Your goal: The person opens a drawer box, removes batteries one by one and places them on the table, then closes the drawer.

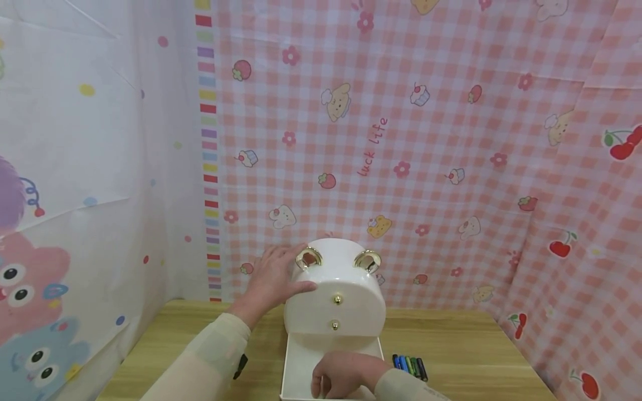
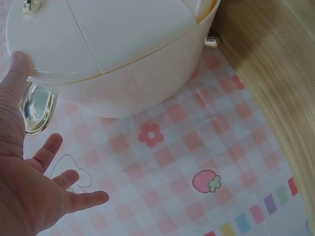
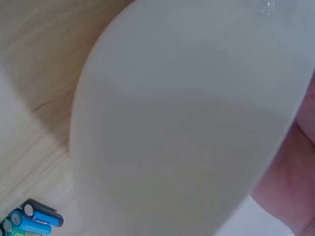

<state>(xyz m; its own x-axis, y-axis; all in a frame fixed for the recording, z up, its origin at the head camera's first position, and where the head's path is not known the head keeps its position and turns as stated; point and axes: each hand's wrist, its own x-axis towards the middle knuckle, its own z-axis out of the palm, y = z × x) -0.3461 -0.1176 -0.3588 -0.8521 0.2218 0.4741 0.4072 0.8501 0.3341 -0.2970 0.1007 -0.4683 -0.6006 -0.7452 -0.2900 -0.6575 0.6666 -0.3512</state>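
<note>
A white rounded storage box (image 1: 346,312) with gold ear-shaped rings and small gold knobs stands on the table, its bottom drawer (image 1: 297,356) pulled out toward me. My left hand (image 1: 273,278) rests against its upper left side, thumb (image 2: 17,73) on the front edge and the other fingers spread near a gold ring (image 2: 38,108). Over the drawer's front part, my right hand (image 1: 346,372) reaches down with bent fingers. Its fingertips are hidden, so anything between them cannot be made out. In the right wrist view a blurred white panel (image 3: 182,123) covers much of that hand.
Several batteries (image 1: 410,366), blue, green and dark, lie side by side on the wooden table (image 1: 461,345) right of the drawer. A small dark object (image 1: 241,366) shows beside my left sleeve. Behind the table hangs a pink checked cloth (image 1: 431,145), with a white patterned one (image 1: 115,167) at left.
</note>
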